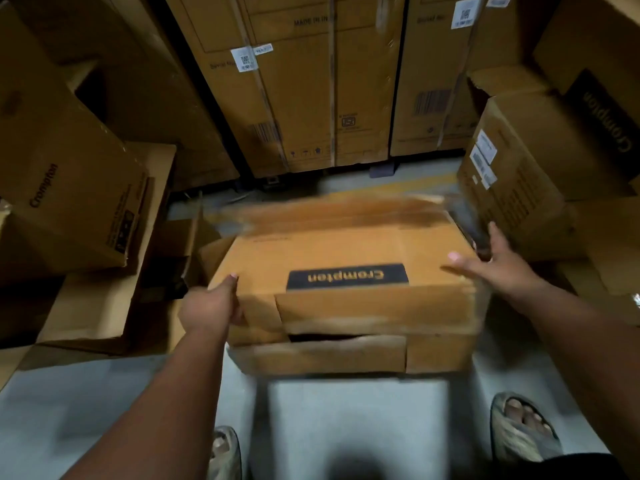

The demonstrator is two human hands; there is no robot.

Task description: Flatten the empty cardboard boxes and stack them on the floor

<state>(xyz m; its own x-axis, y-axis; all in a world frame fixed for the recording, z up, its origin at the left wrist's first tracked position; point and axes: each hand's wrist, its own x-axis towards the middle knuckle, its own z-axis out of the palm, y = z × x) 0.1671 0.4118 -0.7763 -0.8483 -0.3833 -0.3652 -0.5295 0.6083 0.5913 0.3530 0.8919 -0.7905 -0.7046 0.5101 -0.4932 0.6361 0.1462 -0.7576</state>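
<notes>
A brown cardboard box (346,251) with a black "Crompton" label hangs above the grey floor in front of me, its edges blurred by motion. Its near flaps hang loose, with a dark gap between them. My left hand (211,306) grips the box's near left corner, thumb on the top face. By the box's right edge is my right hand (498,265), fingers spread and straight; whether it touches the cardboard I cannot tell.
Tall strapped cartons (311,81) stand as a wall behind. Open and tipped Crompton boxes (69,188) pile up on the left over flat cardboard (104,306). More boxes (540,161) are stacked on the right. My sandalled feet (523,431) stand on the grey floor (360,417).
</notes>
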